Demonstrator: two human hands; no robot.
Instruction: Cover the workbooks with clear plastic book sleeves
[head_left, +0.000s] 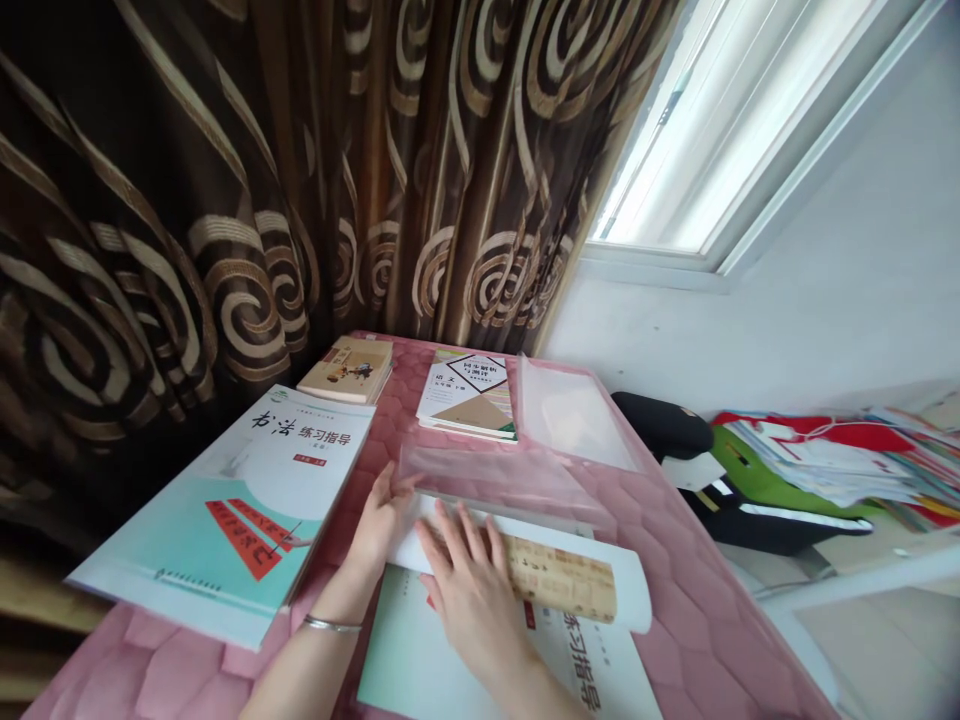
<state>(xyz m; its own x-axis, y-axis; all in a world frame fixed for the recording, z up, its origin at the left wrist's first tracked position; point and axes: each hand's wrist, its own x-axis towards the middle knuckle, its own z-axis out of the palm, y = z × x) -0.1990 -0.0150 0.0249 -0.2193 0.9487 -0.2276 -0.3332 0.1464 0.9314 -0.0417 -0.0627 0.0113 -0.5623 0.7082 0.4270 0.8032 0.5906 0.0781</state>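
Note:
A calligraphy workbook [547,660] with a pale green and white cover lies on the pink table in front of me. Its cover is curled back, showing a tan printed band. My right hand [472,590] lies across this curl, fingers spread flat. At the book's far left corner, my left hand [379,525], wearing a silver bangle, has its slightly blurred fingers closed at the edge of a clear plastic book cover [495,475]. The plastic spreads beyond the book's far edge; exactly how the fingertips grip it is hard to see.
A matching workbook stack [202,510] lies left, with small tan books [349,370] behind it. White-covered books [469,395] and another clear plastic cover [574,415] lie at the table's far side. Patterned curtains [420,180] hang behind; papers and folders [810,460] are piled right.

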